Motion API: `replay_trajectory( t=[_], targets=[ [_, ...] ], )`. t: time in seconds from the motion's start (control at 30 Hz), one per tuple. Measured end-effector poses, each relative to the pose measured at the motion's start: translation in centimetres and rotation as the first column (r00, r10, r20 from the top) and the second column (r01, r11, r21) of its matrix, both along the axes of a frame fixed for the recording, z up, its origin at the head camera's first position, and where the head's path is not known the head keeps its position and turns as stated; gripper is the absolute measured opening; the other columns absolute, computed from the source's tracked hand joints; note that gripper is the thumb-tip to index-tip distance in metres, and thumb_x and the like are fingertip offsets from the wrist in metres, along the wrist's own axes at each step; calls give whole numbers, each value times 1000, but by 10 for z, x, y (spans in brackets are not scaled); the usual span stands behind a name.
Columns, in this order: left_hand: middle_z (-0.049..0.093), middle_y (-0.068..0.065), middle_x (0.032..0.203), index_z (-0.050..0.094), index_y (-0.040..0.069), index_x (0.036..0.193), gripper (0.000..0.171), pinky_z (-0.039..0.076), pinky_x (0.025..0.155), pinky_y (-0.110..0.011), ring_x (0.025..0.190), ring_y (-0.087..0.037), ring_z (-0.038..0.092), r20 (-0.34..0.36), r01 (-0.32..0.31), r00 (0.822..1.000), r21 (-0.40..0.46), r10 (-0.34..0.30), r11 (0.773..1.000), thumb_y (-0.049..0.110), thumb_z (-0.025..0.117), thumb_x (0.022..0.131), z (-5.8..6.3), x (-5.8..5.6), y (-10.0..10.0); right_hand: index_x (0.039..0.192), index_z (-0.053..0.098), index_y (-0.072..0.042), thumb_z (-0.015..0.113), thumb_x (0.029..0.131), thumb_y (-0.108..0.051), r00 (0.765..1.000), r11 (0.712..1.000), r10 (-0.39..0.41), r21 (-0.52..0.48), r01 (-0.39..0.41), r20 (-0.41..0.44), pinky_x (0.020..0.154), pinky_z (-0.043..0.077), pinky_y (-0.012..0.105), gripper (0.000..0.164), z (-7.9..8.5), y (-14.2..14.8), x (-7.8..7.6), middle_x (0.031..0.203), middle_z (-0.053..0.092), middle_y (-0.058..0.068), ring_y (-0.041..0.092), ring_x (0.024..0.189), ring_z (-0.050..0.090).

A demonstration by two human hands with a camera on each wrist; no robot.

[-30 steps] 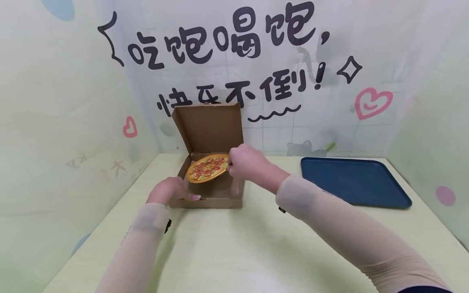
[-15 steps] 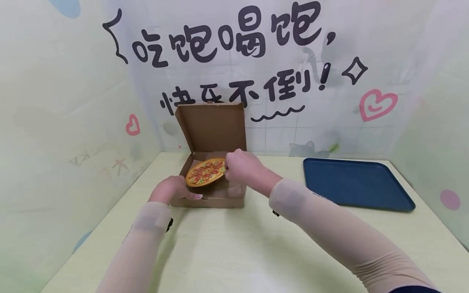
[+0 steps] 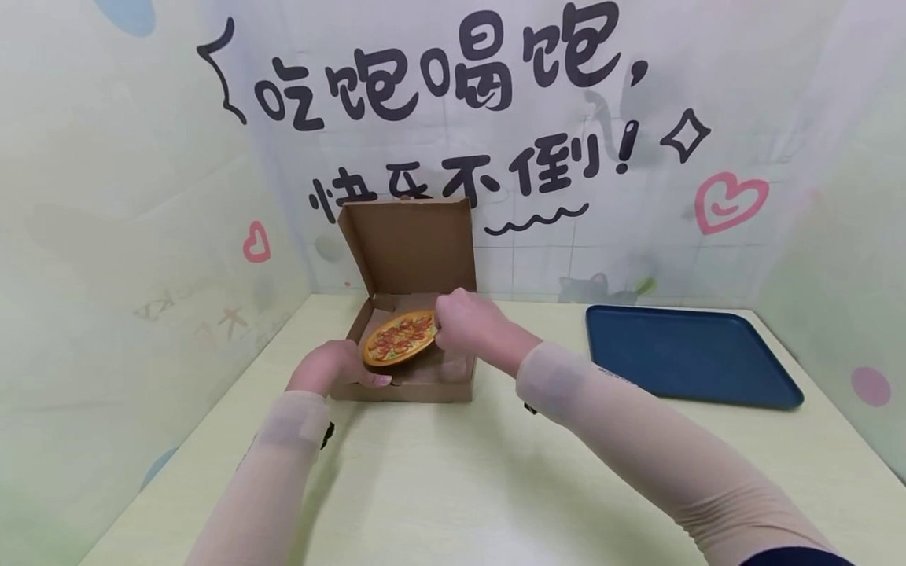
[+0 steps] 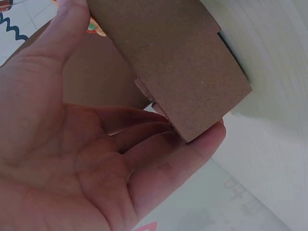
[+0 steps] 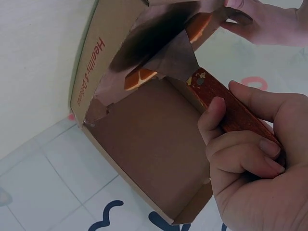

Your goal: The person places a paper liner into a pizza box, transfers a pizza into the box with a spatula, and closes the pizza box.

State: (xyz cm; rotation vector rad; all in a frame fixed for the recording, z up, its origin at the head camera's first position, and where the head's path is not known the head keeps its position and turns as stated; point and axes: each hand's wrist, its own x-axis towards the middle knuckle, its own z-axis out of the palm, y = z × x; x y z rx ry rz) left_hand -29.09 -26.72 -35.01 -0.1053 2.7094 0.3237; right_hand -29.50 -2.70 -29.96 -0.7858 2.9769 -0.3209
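Note:
An open cardboard pizza box [image 3: 421,248] stands toward the back left of the table, its lid raised. Inside it is a round pizza [image 3: 399,339], tilted, its right side higher than its left. My right hand [image 3: 470,322] grips the wooden handle of a pizza server [image 5: 236,108]. The server's metal blade [image 5: 175,60] reaches under the pizza, as the right wrist view shows. My left hand [image 3: 333,368] holds the box's front left corner, thumb along the front wall and fingers [image 4: 175,171] round the side. Whether the pizza's low edge touches the box floor, I cannot tell.
On the right of the table lies a dark blue tray [image 3: 686,358], beyond my right forearm. A printed wall [image 3: 538,275] closes off the back, and more printed sheets stand at both sides. The pale table [image 3: 425,487] stretches toward me.
With the server in it, my right hand has gone slightly lower and to the left, and the pizza has sunk nearer the box floor. My left hand stays on the corner.

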Motion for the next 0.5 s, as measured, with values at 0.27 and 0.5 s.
replay_trajectory(
  t=[0.27,0.5],
  targets=[
    [60,-30,148,61,-6,140,89,54,107,-58,127,-42,63,17,-4,1000,-17,5,1000,64,80,88,1,1,2,89,71,-9,70,95,-10,1000,999,-5,38,5,-16,53,43,26,7,14,4,-2,74,60,1,16,67,54],
    [59,-30,149,62,-5,140,88,54,108,-59,128,-43,63,11,-8,1000,-15,8,1000,63,80,88,2,1,3,89,70,-9,68,94,-8,1000,997,-17,81,17,3,54,45,29,5,25,10,4,78,62,2,16,70,55]
  ],
)
